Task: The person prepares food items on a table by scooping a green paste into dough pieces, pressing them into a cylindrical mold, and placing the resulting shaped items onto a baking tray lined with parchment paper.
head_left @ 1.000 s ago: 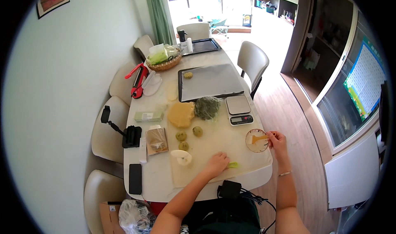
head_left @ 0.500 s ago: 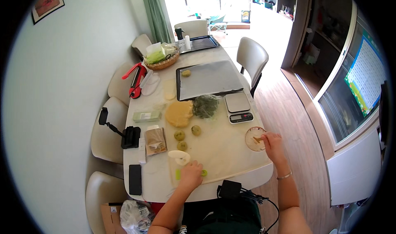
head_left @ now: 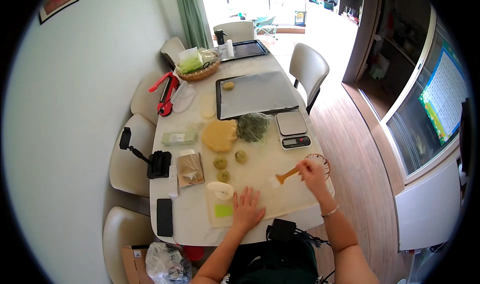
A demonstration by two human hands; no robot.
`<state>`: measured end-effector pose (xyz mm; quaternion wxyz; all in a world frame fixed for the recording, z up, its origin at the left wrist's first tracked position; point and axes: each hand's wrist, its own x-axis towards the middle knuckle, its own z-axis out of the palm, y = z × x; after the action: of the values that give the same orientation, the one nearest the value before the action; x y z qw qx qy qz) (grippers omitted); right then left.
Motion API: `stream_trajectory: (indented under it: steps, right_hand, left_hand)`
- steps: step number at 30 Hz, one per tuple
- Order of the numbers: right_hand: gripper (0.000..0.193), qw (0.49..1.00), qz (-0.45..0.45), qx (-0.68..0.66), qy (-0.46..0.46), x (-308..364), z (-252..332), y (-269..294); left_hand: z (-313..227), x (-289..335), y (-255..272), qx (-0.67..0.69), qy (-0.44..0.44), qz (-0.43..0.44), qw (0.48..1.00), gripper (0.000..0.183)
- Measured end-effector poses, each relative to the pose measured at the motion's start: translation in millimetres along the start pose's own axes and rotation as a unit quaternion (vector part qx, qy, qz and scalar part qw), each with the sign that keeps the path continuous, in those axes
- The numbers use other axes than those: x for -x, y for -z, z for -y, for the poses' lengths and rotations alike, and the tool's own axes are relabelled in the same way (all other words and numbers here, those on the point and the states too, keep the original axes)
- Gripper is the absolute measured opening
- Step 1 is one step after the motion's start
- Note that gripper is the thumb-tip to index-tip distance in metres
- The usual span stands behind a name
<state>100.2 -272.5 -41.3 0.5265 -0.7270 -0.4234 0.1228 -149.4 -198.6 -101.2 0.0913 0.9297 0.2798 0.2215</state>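
Note:
My right hand (head_left: 313, 175) grips the wooden handle of a pastry brush (head_left: 287, 176), its pale bristles low over the cream mat (head_left: 270, 199). Partly behind this hand is a round glass bowl (head_left: 321, 160). My left hand (head_left: 247, 209) lies with spread fingers on the mat's near part and holds nothing visible. Beside it are a white rounded plastic piece (head_left: 220, 190) and a flat lime-green piece (head_left: 223, 211). Three greenish dough balls (head_left: 241, 157) sit farther up, below a yellow dough mass (head_left: 220, 136) and dark green dough under plastic wrap (head_left: 253, 127).
A lined baking tray (head_left: 257, 94) bears one dough ball (head_left: 228, 86). The kitchen scale (head_left: 293, 130) stands at the right. Along the left lie a phone (head_left: 164, 217), a brown packet (head_left: 190, 169), a black stand (head_left: 159, 164) and a red sealer (head_left: 168, 95). A basket (head_left: 199, 74) stands farther back.
My right hand has moved left, bringing the brush out of the bowl and over the mat. My left hand has shifted right and spread its fingers; the green ring near it no longer shows.

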Motion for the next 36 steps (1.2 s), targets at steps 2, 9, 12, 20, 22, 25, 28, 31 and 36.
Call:
stream_trajectory:
  steps: [2,9,12,20,22,25,28,31,36]
  right_hand:
    - [0.008,0.994,0.025,0.076,0.069,2.4,15.1,-22.3]
    - [0.008,0.915,0.077,0.224,0.327,20.7,16.0,-56.5]
    - [0.008,0.913,0.148,0.162,0.345,48.7,25.4,-62.8]
    - [0.004,0.925,-0.004,0.288,0.246,-1.8,23.0,-20.9]
    - [0.004,0.903,0.028,0.304,0.304,2.6,6.6,-36.3]
    - [0.006,0.881,0.121,0.274,0.365,33.2,14.8,-54.2]
    - [0.006,0.866,0.185,0.236,0.400,57.9,19.3,-51.7]
    - [0.005,0.882,0.168,0.236,0.373,49.4,18.6,-25.4]
    - [0.007,0.871,0.098,0.357,0.324,26.0,3.1,-18.6]
  left_hand:
    - [4.6,5.3,-3.4,0.016,0.005,-0.010,1.000,0.055]
    - [7.6,4.6,-7.7,0.060,-0.004,-0.037,0.998,0.055]
    - [6.1,5.6,-2.9,0.059,0.011,-0.025,0.998,0.054]
    - [7.8,8.3,-9.2,0.061,-0.006,-0.037,0.997,0.051]
    - [8.3,4.4,-8.8,0.063,-0.007,-0.040,0.997,0.050]
    - [11.0,8.9,-10.8,0.062,0.005,-0.040,0.997,0.049]
    - [10.1,9.9,-7.9,0.069,0.004,-0.040,0.997,0.047]
    - [8.5,10.3,-8.6,0.075,0.003,-0.044,0.996,0.045]
    - [16.1,12.5,-17.0,0.102,-0.052,-0.076,0.990,0.040]
